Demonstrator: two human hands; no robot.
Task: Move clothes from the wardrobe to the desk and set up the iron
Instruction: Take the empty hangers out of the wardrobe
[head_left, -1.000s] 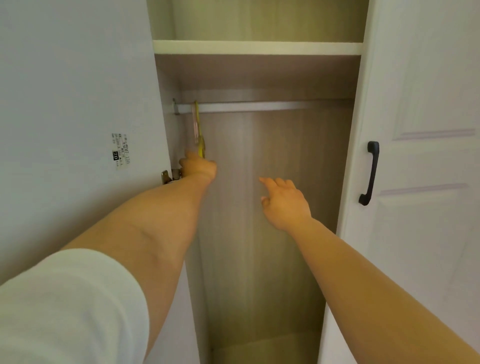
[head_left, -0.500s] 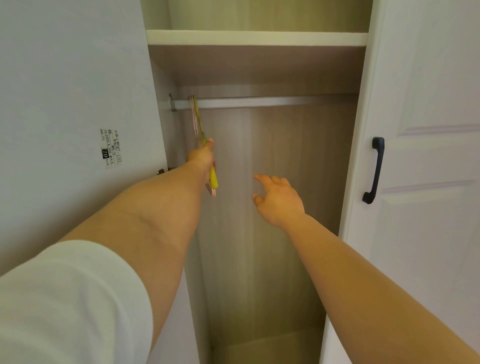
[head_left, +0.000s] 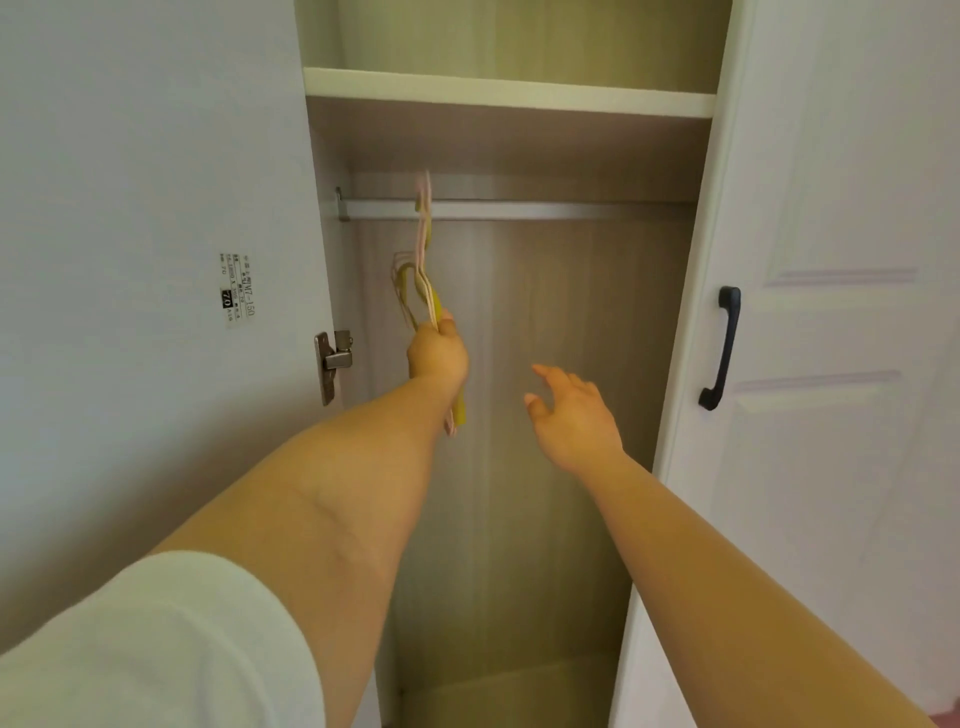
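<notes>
Inside the open wardrobe (head_left: 519, 364), my left hand (head_left: 436, 358) is closed around a bunch of thin pink and yellow hangers (head_left: 426, 291). One pink hook rises to the metal rail (head_left: 519, 210); the other hooks curl just below it. No clothes hang on the hangers or the rail. To the right, my right hand (head_left: 571, 415) floats in mid-air with its fingers spread and nothing in it. The desk and the iron are out of view.
The left wardrobe door (head_left: 156, 260) stands open with a label and a hinge (head_left: 332, 364). The right door (head_left: 831, 364) carries a black handle (head_left: 722, 348). A white shelf (head_left: 509, 93) spans above the rail.
My left hand has shifted the hangers rightwards along the rail, away from the left wall, and lifted several hooks below it. My right hand has barely moved.
</notes>
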